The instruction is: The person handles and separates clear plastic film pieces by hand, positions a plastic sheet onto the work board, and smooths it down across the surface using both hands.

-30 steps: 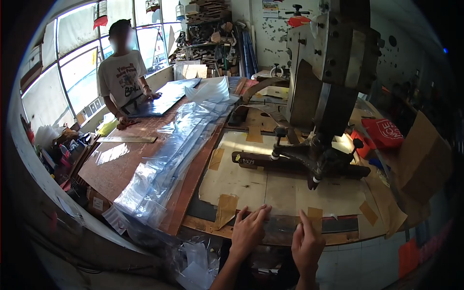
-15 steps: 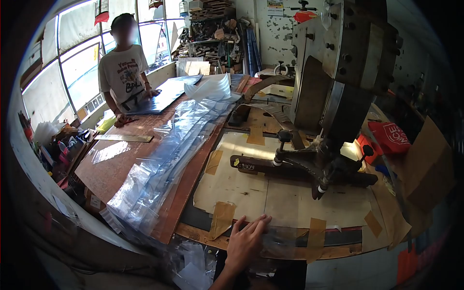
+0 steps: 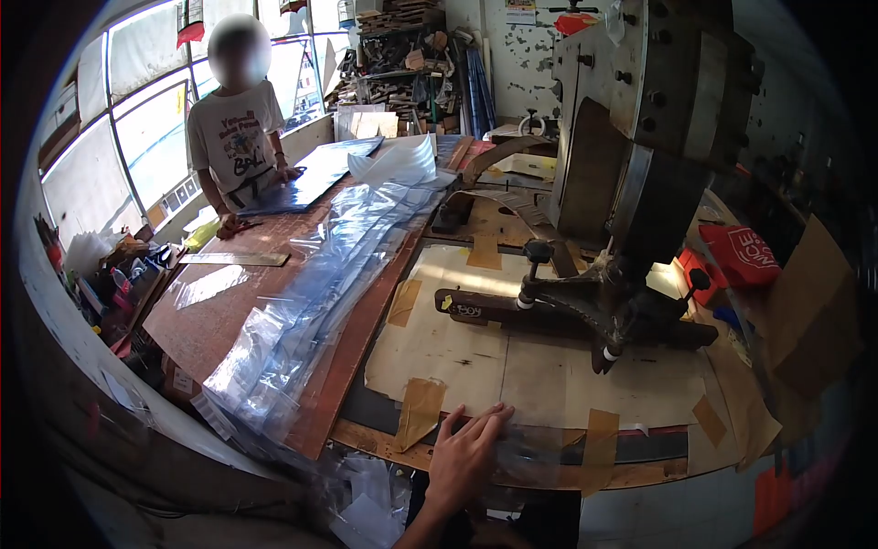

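My left hand (image 3: pixel 464 457) reaches in from the bottom, fingers stretched out over the front edge of a cream work board (image 3: pixel 439 357). Under and beside the fingertips is a clear plastic sheet (image 3: pixel 530 448), hard to make out where it crosses the board. Brown tape strips (image 3: pixel 421 414) lie on either side of the hand. Beyond the fingers, a dark metal bar (image 3: pixel 494 308) on a press head (image 3: pixel 640 210) spans the board; whether it touches is unclear. My right hand is out of view.
Overlapping clear plastic sleeves (image 3: pixel 302 320) cover part of the reddish table (image 3: pixel 192 320) at left, with a ruler (image 3: pixel 235 260) nearby. A co-worker (image 3: pixel 233 137) stands across it, hands near a shiny sheet (image 3: pixel 320 178). A red bag (image 3: pixel 743 259) and cardboard (image 3: pixel 809 311) sit right.
The metal bar and press head appear slightly higher over the board. The co-worker's head has lifted a little. My left hand stays in the same spot.
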Tool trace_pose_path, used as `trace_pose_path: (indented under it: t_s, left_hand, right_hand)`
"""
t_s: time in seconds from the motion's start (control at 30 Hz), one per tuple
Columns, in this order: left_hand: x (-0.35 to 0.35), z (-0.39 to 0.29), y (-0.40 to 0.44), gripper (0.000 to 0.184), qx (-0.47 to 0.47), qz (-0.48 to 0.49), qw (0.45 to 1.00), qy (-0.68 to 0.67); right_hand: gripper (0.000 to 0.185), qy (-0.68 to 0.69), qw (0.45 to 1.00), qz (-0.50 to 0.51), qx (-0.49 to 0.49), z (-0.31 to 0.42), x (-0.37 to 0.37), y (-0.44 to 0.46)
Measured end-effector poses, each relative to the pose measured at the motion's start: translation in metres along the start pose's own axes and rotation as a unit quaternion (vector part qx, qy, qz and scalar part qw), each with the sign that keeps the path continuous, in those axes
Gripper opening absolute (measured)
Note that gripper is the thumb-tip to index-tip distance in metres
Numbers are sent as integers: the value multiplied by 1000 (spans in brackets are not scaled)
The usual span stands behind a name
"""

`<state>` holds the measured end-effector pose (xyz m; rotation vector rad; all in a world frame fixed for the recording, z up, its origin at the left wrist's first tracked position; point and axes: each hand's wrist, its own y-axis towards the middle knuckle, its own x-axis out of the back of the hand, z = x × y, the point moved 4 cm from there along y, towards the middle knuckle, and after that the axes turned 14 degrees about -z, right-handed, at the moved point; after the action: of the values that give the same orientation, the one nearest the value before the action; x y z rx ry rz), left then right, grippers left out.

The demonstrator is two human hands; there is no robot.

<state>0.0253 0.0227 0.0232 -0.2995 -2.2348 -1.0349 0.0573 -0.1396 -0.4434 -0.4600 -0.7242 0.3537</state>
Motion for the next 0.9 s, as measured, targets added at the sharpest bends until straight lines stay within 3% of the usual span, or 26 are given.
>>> trace_pose_path:
  t_s: [0.07, 0.23, 0.6, 0.9]
  left_hand:
    - [0, 0, 0, 63, 0, -1, 1000, 2]
    - [1, -1, 0, 63, 1, -7, 1000, 1]
    - [9, -7, 4, 60, -20, -20, 1000, 7]
    - [17, -12, 0, 40, -38, -19, 999, 30]
  right_hand:
    - [49, 14, 999, -39, 17, 1, 1, -1]
    - [53, -37, 999, 17, 15, -8, -9, 7]
    - [55, -11, 999, 5, 33, 31, 24, -12]
    - [58, -11, 999, 5, 33, 36, 32, -14]
